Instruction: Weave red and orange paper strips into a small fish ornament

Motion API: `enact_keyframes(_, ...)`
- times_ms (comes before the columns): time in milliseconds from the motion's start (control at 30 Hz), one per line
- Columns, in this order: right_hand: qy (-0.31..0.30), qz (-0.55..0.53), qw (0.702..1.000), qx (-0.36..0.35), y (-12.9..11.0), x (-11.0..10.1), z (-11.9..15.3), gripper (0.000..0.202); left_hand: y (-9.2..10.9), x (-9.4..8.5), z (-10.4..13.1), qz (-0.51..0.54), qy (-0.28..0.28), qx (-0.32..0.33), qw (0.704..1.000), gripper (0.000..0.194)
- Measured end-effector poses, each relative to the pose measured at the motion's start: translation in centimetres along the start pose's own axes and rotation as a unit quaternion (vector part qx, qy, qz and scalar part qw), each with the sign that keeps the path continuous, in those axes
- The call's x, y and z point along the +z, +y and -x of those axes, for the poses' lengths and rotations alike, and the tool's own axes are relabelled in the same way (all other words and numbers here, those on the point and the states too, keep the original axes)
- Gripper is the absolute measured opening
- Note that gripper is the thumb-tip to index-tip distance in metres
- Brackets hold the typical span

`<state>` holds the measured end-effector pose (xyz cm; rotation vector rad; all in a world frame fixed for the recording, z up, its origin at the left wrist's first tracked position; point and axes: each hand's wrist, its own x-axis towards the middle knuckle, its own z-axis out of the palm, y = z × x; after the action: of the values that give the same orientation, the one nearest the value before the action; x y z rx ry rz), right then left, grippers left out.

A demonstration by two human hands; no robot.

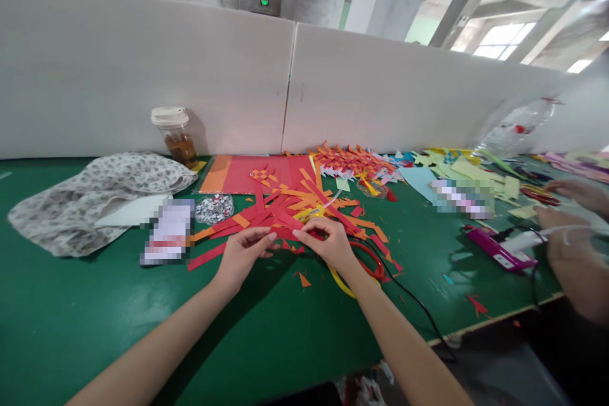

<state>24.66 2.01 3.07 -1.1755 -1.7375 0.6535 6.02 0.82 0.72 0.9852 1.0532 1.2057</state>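
A red paper strip [285, 234] is stretched between my two hands, over the front of a pile of strips. My left hand [242, 255] pinches its left end between thumb and forefinger. At the other end, my right hand [328, 242] grips it the same way. Red and orange paper strips [240, 221] lie loose behind and around my fingers. Partly hidden by my right hand and forearm are scissors with red-orange handles [373, 260] and a yellow loop [340, 282]. A woven paper fish [261, 174] with a stuck-on eye rests behind the pile.
Left are a patterned cloth [95, 196], a blurred phone-like object [169, 231], a bag of googly eyes [214, 209] and a lidded cup [178, 139]. Finished woven pieces [354, 162] stand behind. A purple glue gun [502, 250] and a co-worker's hands [571, 254] are right.
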Motion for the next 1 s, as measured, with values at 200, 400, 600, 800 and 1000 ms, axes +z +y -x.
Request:
enact_keyframes(200,-0.003,0.004,1.000,-0.009,0.02,0.02,0.01,0.022,0.04,0.02,-0.06,0.001,0.008,0.005,1.000,0.034)
enact_keyframes(400,-0.002,0.004,1.000,-0.009,-0.21,-0.08,-0.01,0.022,-0.15,-0.09,-0.11,0.000,0.012,0.008,1.000,0.033)
enact_keyframes(600,-0.003,0.001,1.000,-0.001,-0.07,-0.03,0.07,0.022,0.04,-0.05,-0.03,0.007,0.014,0.005,1.000,0.032)
enact_keyframes(800,0.003,0.002,1.000,0.001,0.11,0.02,-0.01,0.024,0.20,-0.12,0.10,0.052,0.010,-0.006,0.999,0.032)
enact_keyframes(1000,0.005,0.010,1.000,0.000,0.17,0.01,0.04,0.024,0.23,-0.10,-0.02,0.067,0.007,-0.012,0.998,0.035)
